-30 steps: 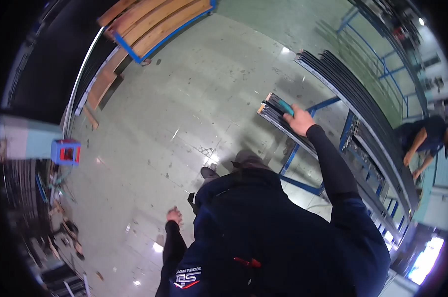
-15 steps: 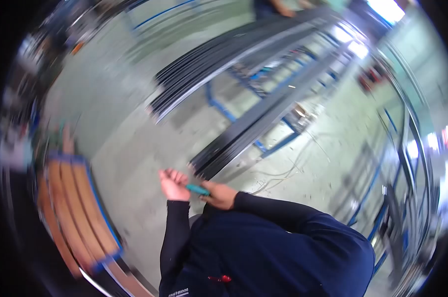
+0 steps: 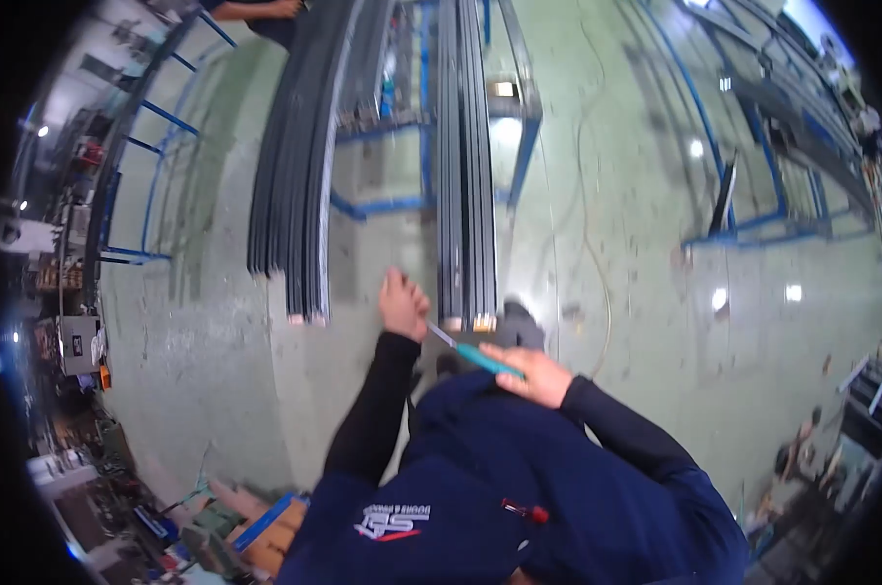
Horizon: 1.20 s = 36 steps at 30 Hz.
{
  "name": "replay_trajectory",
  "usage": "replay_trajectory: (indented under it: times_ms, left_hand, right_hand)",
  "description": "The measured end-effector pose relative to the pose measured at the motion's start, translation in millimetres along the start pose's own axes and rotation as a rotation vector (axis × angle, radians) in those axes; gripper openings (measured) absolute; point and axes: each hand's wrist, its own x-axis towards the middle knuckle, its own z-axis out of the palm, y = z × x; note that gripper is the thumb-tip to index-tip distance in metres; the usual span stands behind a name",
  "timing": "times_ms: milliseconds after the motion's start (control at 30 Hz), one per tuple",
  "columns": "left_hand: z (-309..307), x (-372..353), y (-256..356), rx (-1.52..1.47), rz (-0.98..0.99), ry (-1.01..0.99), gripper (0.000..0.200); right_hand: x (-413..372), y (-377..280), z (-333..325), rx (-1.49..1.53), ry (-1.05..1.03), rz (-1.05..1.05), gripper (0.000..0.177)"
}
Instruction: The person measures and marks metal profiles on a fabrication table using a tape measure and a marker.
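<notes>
My right hand (image 3: 533, 375) grips a teal-handled utility knife (image 3: 482, 358), its thin blade pointing left toward my left hand (image 3: 404, 304). The left hand is half curled, its fingers at the blade tip; what it pinches is too small to see. Both hands hover just in front of the near ends of a stack of long dark metal profiles (image 3: 465, 175) lying on a blue steel rack (image 3: 524, 156).
A second stack of dark profiles (image 3: 294, 166) lies to the left on the same rack. Another person's arms (image 3: 255, 10) show at the top left. More blue racks (image 3: 772, 185) stand at the right. A cable (image 3: 582, 195) trails over the green floor. Clutter lines the left edge.
My view has swung round, so the profile stacks now run straight away from me. The knife went from resting on the profile ends to being held between both hands near my chest.
</notes>
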Motion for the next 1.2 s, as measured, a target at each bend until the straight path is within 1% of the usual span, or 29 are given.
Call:
replay_trajectory:
  times_ms: [33, 67, 100, 133, 200, 233, 267, 333, 367, 433, 467, 567, 667, 767, 833, 867, 933, 967, 1033, 1067, 1200]
  left_hand:
    - [-12, -8, -3, 0.124, 0.014, -0.026, 0.031]
    - [-38, -10, -14, 0.329, 0.024, -0.002, 0.028]
    - [-59, -1, -26, 0.523, 0.061, -0.001, 0.026]
    - [-75, 0, -32, 0.716, 0.105, -0.003, 0.027]
    - [-95, -8, -55, 0.782, 0.248, 0.055, 0.039]
    - [-106, -13, -64, 0.817, 0.323, 0.080, 0.049]
    - [-116, -14, -68, 0.855, 0.265, 0.058, 0.053]
    - [-127, -15, -71, 0.914, 0.154, 0.023, 0.064]
    - [-134, -16, -71, 0.900, 0.078, -0.002, 0.063]
    - [-158, -13, -71, 0.995, 0.067, -0.067, 0.065]
    - [-171, -9, -71, 1.042, 0.063, -0.101, 0.066]
    - [-228, 10, -77, 1.073, 0.031, -0.111, 0.065]
    - [-255, -5, -54, 1.088, -0.090, -0.079, 0.062]
    - [-289, -20, -38, 1.094, -0.158, -0.028, 0.060]
    - [-346, -8, -47, 1.206, -0.101, -0.033, 0.059]
    - [-368, 0, -50, 1.258, -0.070, -0.034, 0.059]
    - [-392, 0, -41, 1.348, -0.108, -0.041, 0.059]
    - [-402, -1, -38, 1.395, -0.132, -0.045, 0.059]
    - [-399, -13, -22, 1.542, -0.119, -0.086, 0.058]
    - [-394, -18, -13, 1.615, -0.112, -0.107, 0.058]
    - [-397, -14, -9, 1.564, -0.163, -0.129, 0.055]
  right_hand:
    - [-5, -12, 21, 0.054, 0.012, 0.067, 0.057]
    - [-9, -23, 43, 0.096, 0.032, 0.121, 0.057]
    - [-15, -29, 62, 0.106, 0.050, 0.169, 0.056]
    - [-21, -36, 77, 0.079, 0.115, 0.226, 0.056]
    - [-28, -45, 108, 0.015, 0.259, 0.322, 0.055]
    - [-24, -47, 126, -0.041, 0.407, 0.436, 0.055]
    - [-19, -49, 139, -0.038, 0.447, 0.543, 0.054]
    - [-13, -47, 164, -0.068, 0.396, 0.545, 0.054]
    - [-10, -47, 175, -0.053, 0.447, 0.581, 0.054]
    - [-3, -51, 192, -0.016, 0.550, 0.657, 0.054]
    - [-1, -50, 198, -0.014, 0.577, 0.645, 0.055]
    - [3, -42, 216, 0.005, 0.661, 0.612, 0.055]
    - [1, -37, 225, 0.020, 0.720, 0.578, 0.055]
    - [6, -41, 229, 0.041, 0.756, 0.589, 0.055]
    - [10, -37, 233, 0.057, 0.753, 0.630, 0.056]
    - [12, -34, 234, 0.054, 0.764, 0.602, 0.056]
    - [14, -31, 239, 0.055, 0.780, 0.552, 0.056]
    - [14, -31, 242, 0.067, 0.790, 0.579, 0.056]
    - [17, -30, 239, 0.085, 0.809, 0.629, 0.055]
    - [19, -29, 240, 0.070, 0.811, 0.599, 0.055]
    - [19, -21, 246, 0.043, 0.788, 0.507, 0.054]
